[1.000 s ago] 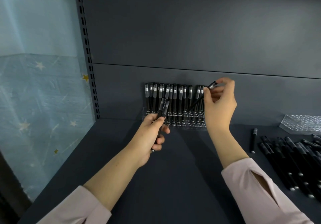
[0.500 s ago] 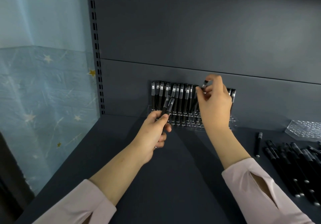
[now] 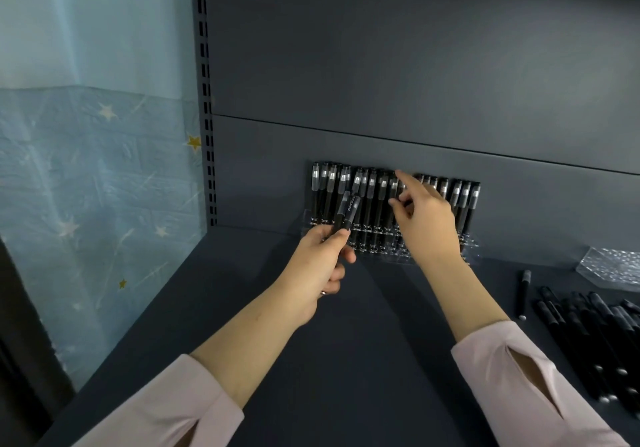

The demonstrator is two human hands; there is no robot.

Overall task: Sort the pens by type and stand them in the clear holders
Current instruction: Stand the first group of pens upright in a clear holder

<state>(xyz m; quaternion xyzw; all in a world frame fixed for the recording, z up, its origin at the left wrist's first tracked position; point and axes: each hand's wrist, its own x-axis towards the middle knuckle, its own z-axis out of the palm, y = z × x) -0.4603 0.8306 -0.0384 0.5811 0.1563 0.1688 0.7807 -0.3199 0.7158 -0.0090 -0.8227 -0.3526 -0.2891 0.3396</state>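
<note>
A clear holder [image 3: 471, 249] stands against the back panel of the shelf, filled with a row of upright black pens [image 3: 369, 200] with silver bands. My left hand [image 3: 317, 266] is in front of its left part and grips two black pens [image 3: 347, 211] that point up. My right hand [image 3: 427, 224] is in front of the middle of the row, with its index finger stretched out onto the pen tops. I see no pen in it. It hides several pens behind it.
A pile of loose black pens [image 3: 588, 335] lies on the dark shelf [image 3: 363, 360] at the right, with one single pen [image 3: 523, 292] beside it. A second clear holder [image 3: 616, 266] sits at the far right. A slotted upright [image 3: 207, 134] edges the shelf on the left.
My right hand brought a pen down into the row and let it go; its index finger now rests on the pen tops. My left hand has kept its two pens.
</note>
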